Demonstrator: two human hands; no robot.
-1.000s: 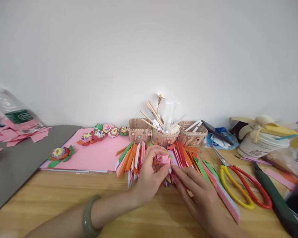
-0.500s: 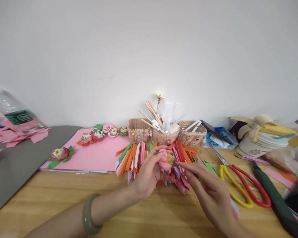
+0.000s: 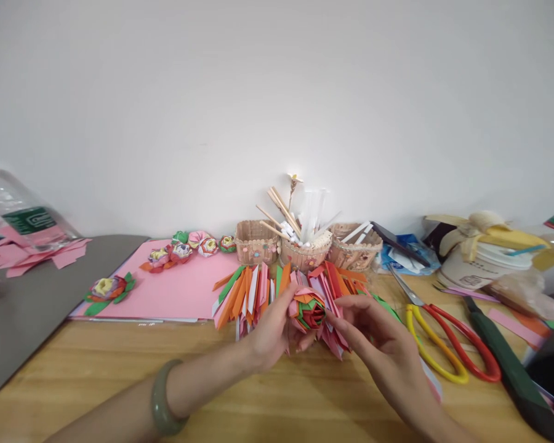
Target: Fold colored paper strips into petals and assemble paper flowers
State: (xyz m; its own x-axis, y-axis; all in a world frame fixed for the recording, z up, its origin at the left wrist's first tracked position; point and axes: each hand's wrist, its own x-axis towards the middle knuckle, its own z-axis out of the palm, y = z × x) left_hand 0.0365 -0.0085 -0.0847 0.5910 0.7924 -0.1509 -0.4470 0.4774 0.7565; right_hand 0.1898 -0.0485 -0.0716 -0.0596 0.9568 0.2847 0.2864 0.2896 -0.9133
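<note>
A folded paper flower point(image 3: 310, 309), with pink outer petals, then orange and green, and dark red at its centre, sits between my hands, its layered face turned toward me. My left hand point(image 3: 273, 332) is closed around its left side and underside, and a green bangle circles that wrist. At the flower's right rim, my right hand point(image 3: 381, 344) has its thumb and curled forefinger pinched at the petals; the exact contact is partly hidden. Just behind lie fanned bundles of folded paper strips point(image 3: 244, 298) in orange, green, white, pink and red.
Finished paper flowers point(image 3: 106, 288) lie on pink paper sheets point(image 3: 175, 292) at left. Woven baskets point(image 3: 257, 243) holding sticks stand by the wall. To the right are scissors point(image 3: 443, 338), a dark green-handled tool point(image 3: 503, 363) and a lidded cup point(image 3: 480, 264) under a banana peel. A bottle point(image 3: 28, 212) leans far left.
The paper flower has turned from its pink side to show its layered centre. My right fingers have shifted from pointing at its edge to curling at the right rim.
</note>
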